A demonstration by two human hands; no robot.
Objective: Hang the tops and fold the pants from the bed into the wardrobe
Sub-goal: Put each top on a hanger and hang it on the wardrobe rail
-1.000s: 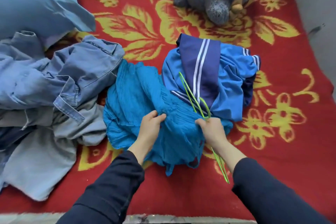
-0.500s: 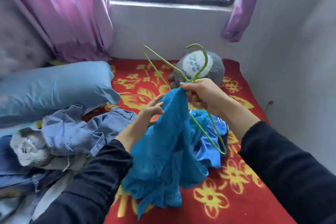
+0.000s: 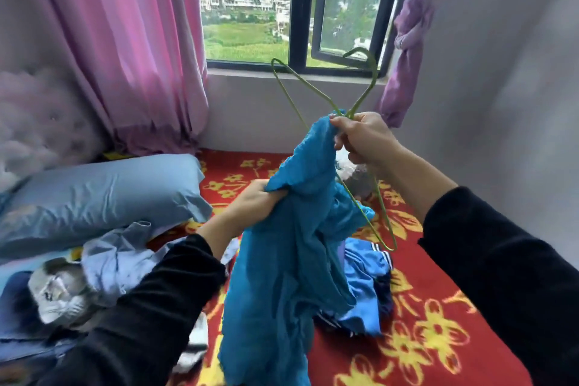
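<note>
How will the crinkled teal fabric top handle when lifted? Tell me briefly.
Probably floppy: the crinkled teal fabric top droops in folds from the left hand and right hand. Likely light: the right hand's pinch also holds the thin green wire hanger. May slip off that wire.

One head-worn wide-angle view, close over the bed [image 3: 438, 338], facing forward toward the window [image 3: 247, 9]

Teal top [image 3: 282, 260]; green hanger [image 3: 297, 84]

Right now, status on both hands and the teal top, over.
Left hand grips teal top mid-fabric. Right hand pinches its upper edge plus green wire hanger. Top held above bed, hanger seating unclear. Nothing blocking.
</note>
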